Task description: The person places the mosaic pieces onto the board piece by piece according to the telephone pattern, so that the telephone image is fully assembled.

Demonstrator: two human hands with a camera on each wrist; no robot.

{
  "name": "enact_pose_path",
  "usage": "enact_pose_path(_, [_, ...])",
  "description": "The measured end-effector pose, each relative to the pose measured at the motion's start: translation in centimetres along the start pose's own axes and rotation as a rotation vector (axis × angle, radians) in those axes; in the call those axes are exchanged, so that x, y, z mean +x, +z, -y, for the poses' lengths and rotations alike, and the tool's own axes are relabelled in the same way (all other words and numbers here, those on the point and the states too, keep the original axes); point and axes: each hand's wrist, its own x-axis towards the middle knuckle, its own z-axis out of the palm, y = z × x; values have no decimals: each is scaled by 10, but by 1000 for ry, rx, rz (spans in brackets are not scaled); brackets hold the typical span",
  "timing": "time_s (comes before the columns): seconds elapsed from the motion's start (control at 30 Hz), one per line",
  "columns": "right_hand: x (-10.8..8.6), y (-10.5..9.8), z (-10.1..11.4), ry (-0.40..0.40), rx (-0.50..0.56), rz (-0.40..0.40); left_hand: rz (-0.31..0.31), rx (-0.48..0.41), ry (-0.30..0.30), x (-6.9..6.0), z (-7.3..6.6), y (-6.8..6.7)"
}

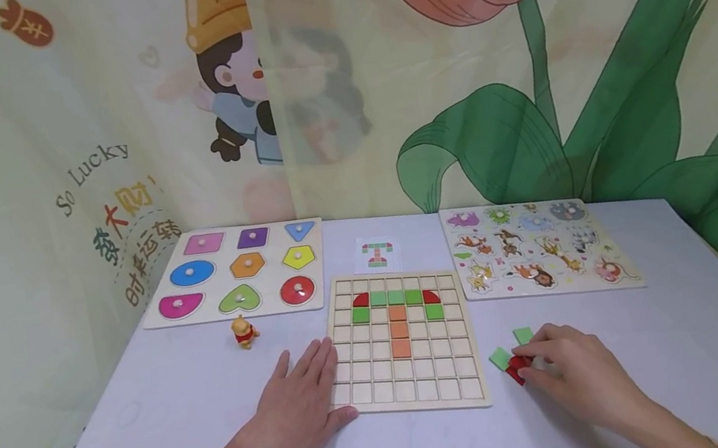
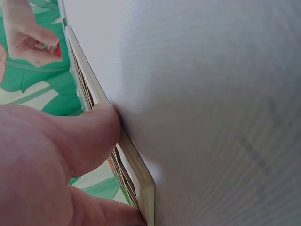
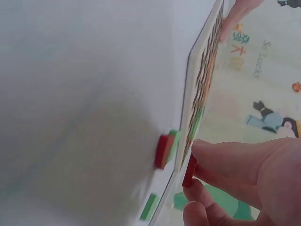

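Note:
A wooden grid board (image 1: 429,392) lies in the middle of the table, holding a T-like pattern of red corner pieces, green tiles and an orange column (image 1: 398,329). My left hand (image 1: 298,407) rests at the board's left edge, fingers extended; its thumb (image 2: 96,136) touches the rim in the left wrist view. Right of the board, my right hand (image 1: 575,370) pinches a red piece (image 3: 189,170) between thumb and finger. Below it on the table, another red piece (image 3: 162,151) lies beside a green tile (image 1: 500,358). A second green tile (image 1: 523,336) sits slightly farther back.
Behind the board is a small pattern card (image 1: 377,254). A shape puzzle (image 1: 202,316) with knobs stands back left, an animal puzzle (image 1: 551,290) back right. A small bear figurine (image 1: 244,331) stands before the shape puzzle. Printed curtains (image 1: 351,177) hang behind the table.

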Motion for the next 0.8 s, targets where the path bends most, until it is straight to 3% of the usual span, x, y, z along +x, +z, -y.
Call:
enact_pose_path(0.33, [21, 5, 37, -129, 72, -53, -5, 9, -3, 0, 0, 1])
enact_pose_path(0.8, [60, 15, 84, -410, 115, -66, 4, 20, -6, 0, -2, 0])
